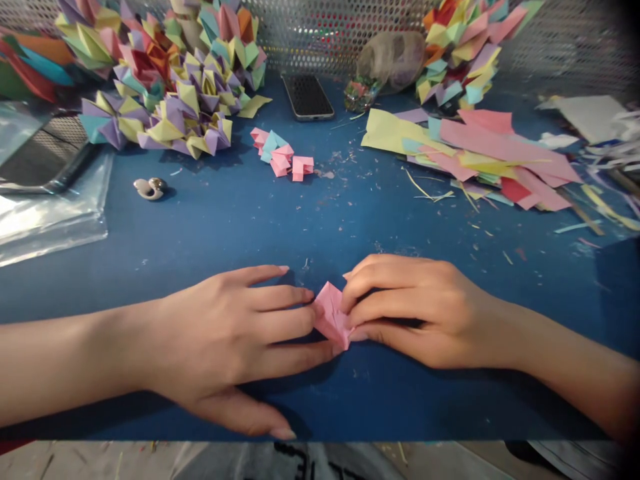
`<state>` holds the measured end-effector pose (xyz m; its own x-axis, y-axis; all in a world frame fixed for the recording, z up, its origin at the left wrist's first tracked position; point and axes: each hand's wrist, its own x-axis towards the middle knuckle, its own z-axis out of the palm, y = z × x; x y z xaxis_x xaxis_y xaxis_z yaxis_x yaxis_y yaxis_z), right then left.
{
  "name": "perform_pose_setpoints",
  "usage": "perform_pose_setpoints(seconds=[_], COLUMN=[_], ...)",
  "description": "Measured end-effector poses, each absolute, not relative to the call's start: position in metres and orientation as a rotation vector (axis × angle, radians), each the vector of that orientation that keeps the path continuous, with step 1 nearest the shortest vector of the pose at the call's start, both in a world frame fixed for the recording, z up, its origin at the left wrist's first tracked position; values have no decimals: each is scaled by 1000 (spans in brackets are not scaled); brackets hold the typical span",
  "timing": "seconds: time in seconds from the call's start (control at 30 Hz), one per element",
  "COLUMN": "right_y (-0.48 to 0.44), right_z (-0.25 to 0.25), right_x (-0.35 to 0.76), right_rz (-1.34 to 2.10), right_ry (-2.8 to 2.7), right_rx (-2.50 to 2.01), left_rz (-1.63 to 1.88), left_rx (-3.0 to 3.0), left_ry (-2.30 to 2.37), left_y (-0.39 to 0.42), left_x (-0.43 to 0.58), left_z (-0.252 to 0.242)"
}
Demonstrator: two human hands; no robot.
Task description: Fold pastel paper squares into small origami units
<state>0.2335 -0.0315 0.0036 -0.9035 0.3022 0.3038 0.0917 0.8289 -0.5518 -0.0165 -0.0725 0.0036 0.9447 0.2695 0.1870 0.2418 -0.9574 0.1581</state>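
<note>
A small folded piece of pink paper (pixel 330 307) lies on the blue table between my hands, one corner pointing away from me. My left hand (pixel 235 333) is spread flat with its fingertips resting on the paper's left and lower edges; its thumb lies apart on the table. From the other side, my right hand (pixel 415 307) pinches the paper's right edge between thumb and fingers. Those fingertips cover part of the paper's right side. Farther back sits a little group of folded pink and blue paper pieces (pixel 281 155).
Origami clusters (pixel 185 87) fill the back left, another colourful cluster (pixel 460 53) the back right. A phone (pixel 307 97) lies at the back. Paper strips (pixel 490 150) are piled at right. Earbuds (pixel 150 188) and a plastic bag (pixel 75 217) lie at left.
</note>
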Motion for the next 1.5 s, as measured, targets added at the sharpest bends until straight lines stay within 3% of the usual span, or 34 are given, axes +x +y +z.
perform_pose_setpoints(seconds=[0.9,1.3,1.5], right_y=[-38,-21,-22], right_z=[4,-2,23], right_x=[221,233,249], right_rz=[640,539,403], right_ry=[-2518,-2495,-2575], right_rx=[-1108,-1040,-517], left_rz=[330,288,181], left_rx=[2963,2941,2869], left_ry=[412,474,401], left_y=[-76,-75,-71], left_x=[-17,-17,-14], left_z=[1,5,9])
